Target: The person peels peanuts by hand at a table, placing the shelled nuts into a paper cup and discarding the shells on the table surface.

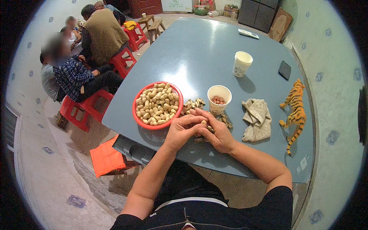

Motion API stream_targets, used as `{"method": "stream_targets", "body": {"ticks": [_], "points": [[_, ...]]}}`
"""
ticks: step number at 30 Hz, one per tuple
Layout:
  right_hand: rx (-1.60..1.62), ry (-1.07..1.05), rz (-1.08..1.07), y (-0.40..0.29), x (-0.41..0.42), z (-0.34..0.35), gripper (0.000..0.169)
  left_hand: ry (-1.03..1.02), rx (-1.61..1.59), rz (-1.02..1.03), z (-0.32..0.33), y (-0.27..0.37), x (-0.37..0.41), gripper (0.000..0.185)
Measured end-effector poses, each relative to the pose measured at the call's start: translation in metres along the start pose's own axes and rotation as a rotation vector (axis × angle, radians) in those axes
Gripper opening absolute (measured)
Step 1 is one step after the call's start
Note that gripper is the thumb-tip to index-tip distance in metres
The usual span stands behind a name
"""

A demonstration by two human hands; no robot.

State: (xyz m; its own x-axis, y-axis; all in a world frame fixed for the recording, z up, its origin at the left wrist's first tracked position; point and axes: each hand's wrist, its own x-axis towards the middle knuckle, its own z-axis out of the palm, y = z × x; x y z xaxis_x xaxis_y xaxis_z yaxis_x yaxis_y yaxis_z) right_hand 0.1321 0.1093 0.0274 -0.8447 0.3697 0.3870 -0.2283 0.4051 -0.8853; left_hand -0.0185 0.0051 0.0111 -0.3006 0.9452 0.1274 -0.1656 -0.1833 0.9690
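My left hand (182, 128) and my right hand (219, 132) meet over the near part of the blue-grey table. A peanut (204, 122) shows between my left thumb and index fingertips. My right fingers curve around that spot; whether they also grip something is hidden. Broken peanut shells (196, 104) lie behind and beneath my hands. Just beyond my hands stands a paper cup (219, 107) with shelled reddish peanut kernels (218, 100) at its bottom. To the left, a red plastic basket (134, 110) holds a heap of unshelled peanuts (158, 105).
Right of my hands lie a crumpled cloth (256, 120) and a toy tiger (296, 110). Farther back are stacked paper cups (243, 64), a black phone (284, 70) and a remote control (248, 34). An open drawer (133, 151) juts out near my left forearm. Several people sit at left on red stools.
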Motion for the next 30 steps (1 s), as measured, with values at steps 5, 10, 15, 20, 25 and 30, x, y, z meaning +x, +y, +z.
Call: {"method": "stream_targets", "body": {"ticks": [5,10,15,20,25,30], "points": [[-0.092,-0.015,-0.056,0.001,0.0,-0.002,0.053,-0.019,0.093,0.116,-0.004,-0.008,0.002,0.023],[-0.038,0.038,-0.041,0.007,0.0,-0.001,0.051,0.028,-0.018,0.013,0.001,-0.006,0.002,0.029],[0.097,0.108,-0.036,0.006,-0.003,0.0,0.047,-0.018,-0.129,-0.015,0.004,0.001,-0.003,0.029],[-0.025,0.11,-0.045,0.004,0.0,-0.004,0.04,-0.014,0.002,0.039,0.001,-0.003,-0.003,0.027],[-0.001,0.099,0.124,0.001,0.0,-0.005,0.037,0.028,0.147,0.164,-0.002,-0.011,-0.001,0.023],[0.018,0.14,0.102,0.006,0.0,-0.006,0.033,0.032,0.223,0.15,0.004,-0.002,-0.001,0.022]]}}
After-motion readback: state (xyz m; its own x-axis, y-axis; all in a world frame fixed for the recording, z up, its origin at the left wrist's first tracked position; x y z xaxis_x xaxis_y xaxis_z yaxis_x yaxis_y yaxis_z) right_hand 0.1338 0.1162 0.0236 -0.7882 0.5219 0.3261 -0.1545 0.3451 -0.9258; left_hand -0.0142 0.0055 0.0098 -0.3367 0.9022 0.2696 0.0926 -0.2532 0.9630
